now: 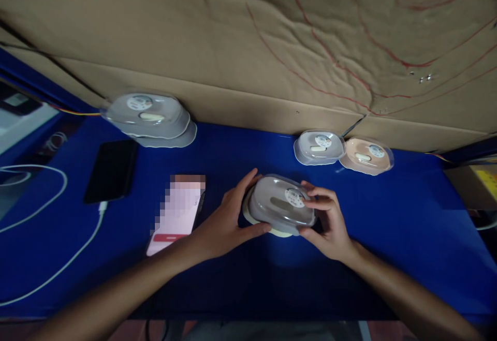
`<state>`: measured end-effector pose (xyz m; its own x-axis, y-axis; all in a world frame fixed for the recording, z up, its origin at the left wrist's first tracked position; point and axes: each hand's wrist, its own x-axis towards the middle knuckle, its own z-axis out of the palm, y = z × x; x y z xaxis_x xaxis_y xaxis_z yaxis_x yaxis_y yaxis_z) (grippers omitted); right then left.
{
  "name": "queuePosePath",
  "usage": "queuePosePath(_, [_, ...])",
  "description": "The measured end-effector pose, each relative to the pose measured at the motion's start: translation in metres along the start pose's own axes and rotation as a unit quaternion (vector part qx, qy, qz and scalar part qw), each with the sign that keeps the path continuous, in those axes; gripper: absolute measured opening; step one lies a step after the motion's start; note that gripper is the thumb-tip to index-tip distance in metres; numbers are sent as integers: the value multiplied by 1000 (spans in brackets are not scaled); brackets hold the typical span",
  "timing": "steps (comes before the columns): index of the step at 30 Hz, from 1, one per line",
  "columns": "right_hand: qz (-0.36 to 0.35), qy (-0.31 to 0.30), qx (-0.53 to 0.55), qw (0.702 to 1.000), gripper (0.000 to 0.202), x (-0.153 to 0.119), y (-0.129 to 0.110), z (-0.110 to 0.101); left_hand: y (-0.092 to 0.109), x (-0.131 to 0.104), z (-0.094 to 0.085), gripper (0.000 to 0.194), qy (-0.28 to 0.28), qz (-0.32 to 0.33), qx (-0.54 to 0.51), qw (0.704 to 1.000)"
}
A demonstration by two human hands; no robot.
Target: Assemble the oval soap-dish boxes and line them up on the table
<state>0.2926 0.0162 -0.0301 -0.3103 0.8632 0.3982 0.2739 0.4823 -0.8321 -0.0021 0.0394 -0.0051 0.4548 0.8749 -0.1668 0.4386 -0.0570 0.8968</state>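
Between my two hands is an oval plastic box (267, 196) with a clear lid, a round white label and a pale wavy base edge. My left hand (235, 217) grips its left end, thumb along the front edge and fingers behind. At the right end, my right hand (328, 224) has its thumb at the front corner and fingertips on the lid near the label. The box is over the blue table, in front of me; whether it touches the surface I cannot tell.
A stack of grey boxes (163, 118) stands at back left. A grey box (316, 149) and a peach box (368, 157) sit at back right. A lit phone (176, 211) and a dark phone (112, 170) with a white cable (95, 235) lie left. Cardboard (194, 35) walls the back.
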Motion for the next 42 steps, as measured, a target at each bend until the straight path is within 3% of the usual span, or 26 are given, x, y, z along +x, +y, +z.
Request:
queuePosePath(4, [-6,17,33,999,47,0,3,3,0,3,-3,117,-4,-9,23,1000])
queuePosePath(8, [34,105,41,993,39,4,8,3,-1,4,-3,113,-8,-6,72,997])
queuePosePath(11, [40,142,-57,987,38,9,12,-7,-4,2,-1,112,-27,20,101,994])
queuePosePath(14, [28,135,-183,973,39,16,16,-22,-6,2,0,114,-30,45,126,991])
queuePosePath(18, [27,91,-261,961,25,19,16,-29,-9,3,1,115,-21,64,145,987])
queuePosePath(21, [-25,52,-280,958,26,16,11,-27,-11,4,1,115,-11,83,145,986])
queuePosePath(24, [-123,-85,-284,947,45,13,4,-23,-12,4,2,112,-5,100,135,986])
queuePosePath(27, [-169,-203,-321,909,63,12,-2,-17,-12,3,2,108,-3,101,114,988])
queuePosePath(31, [-160,-219,-325,906,57,15,-5,-14,-7,2,1,105,11,73,44,996])
queuePosePath(35, [-146,-213,-300,918,55,15,-3,-15,1,3,-5,99,29,25,-134,990])
queuePosePath(39, [-148,-200,-299,921,58,14,-2,-16,12,4,-8,97,4,-94,-363,927])
queuePosePath(42, [-171,-199,-317,912,57,13,-1,-14,19,2,-5,90,-17,-159,-455,876])
